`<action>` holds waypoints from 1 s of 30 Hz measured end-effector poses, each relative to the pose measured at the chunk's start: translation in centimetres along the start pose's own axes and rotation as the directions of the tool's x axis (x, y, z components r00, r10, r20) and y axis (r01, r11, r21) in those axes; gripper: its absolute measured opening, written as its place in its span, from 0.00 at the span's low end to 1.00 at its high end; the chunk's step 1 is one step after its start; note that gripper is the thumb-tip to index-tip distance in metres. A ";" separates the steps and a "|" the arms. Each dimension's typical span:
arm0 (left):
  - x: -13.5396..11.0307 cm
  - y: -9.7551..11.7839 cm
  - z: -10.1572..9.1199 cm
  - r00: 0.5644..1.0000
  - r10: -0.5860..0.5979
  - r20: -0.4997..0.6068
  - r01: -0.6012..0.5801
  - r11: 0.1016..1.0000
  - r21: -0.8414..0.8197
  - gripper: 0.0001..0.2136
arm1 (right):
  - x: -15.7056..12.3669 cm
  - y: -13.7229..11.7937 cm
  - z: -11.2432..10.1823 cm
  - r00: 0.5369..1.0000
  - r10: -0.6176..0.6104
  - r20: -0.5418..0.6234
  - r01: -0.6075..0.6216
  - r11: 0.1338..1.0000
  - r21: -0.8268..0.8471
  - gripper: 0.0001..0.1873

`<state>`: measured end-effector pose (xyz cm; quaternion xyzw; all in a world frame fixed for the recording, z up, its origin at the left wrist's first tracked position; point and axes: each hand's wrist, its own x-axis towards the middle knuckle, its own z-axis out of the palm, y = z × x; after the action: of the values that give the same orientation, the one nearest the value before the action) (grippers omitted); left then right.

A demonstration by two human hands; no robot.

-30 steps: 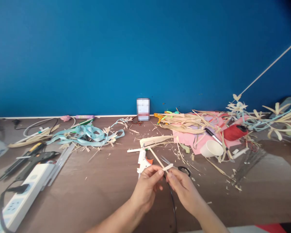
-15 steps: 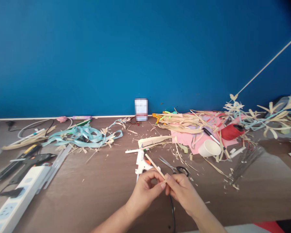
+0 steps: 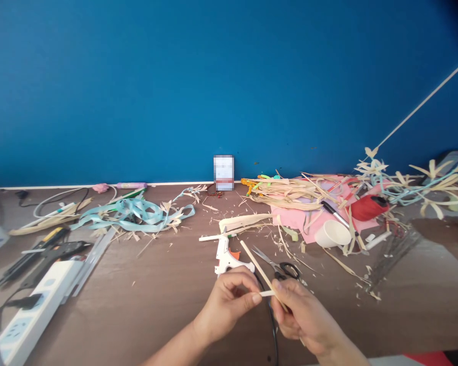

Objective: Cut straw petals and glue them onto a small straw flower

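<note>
My left hand point(image 3: 229, 300) and my right hand point(image 3: 305, 315) meet low in the middle of the view, over a brown table point(image 3: 156, 295). A thin wooden stick point(image 3: 257, 267) slants up and to the left from my right hand, whose fingers are closed round its lower end. My left hand pinches a short pale strip point(image 3: 266, 293) that lies across the stick. Just behind the hands lie a white glue gun point(image 3: 225, 256) and black-handled scissors point(image 3: 280, 265).
Dried leaf strips and pink paper point(image 3: 301, 203) pile up at the back right with a white cup point(image 3: 332, 234) and red thread spool point(image 3: 368, 207). Light blue ribbon point(image 3: 133, 211) lies at the left, beside tools and a white power strip point(image 3: 30, 315). A blue wall rises behind.
Both hands have drawn nearer and lower. The stick now runs down into my right hand, and the short strip has shifted from tilted above the fingers to lying level across it.
</note>
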<state>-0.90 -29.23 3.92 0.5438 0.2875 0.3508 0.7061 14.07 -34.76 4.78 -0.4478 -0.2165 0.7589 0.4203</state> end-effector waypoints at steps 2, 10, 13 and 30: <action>0.0 0.0 -0.1 1.000 -0.006 -0.011 0.006 1.000 -0.006 0.04 | -0.1 -0.6 -0.6 1.000 0.009 0.011 -0.010 0.999 0.038 0.27; 0.8 -0.9 0.0 0.903 -0.345 -0.256 0.250 0.906 -0.342 0.08 | 0.9 -2.2 -2.3 0.904 -0.331 -0.270 0.323 0.944 -0.072 0.19; 1.0 -1.1 0.7 0.898 -0.364 -0.249 0.260 0.892 -0.369 0.08 | 1.8 -1.0 -0.9 0.909 -0.335 -0.247 0.270 0.926 -0.264 0.17; 2.1 -0.4 0.3 0.955 -0.277 0.104 0.267 0.958 0.101 0.10 | 1.8 -1.7 -1.5 0.939 -0.331 -0.095 0.137 0.613 -0.778 0.09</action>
<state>0.63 -27.71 3.54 0.5484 0.3328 0.2050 0.7392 15.68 -32.39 4.25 -0.6345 -0.5216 0.4781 0.3112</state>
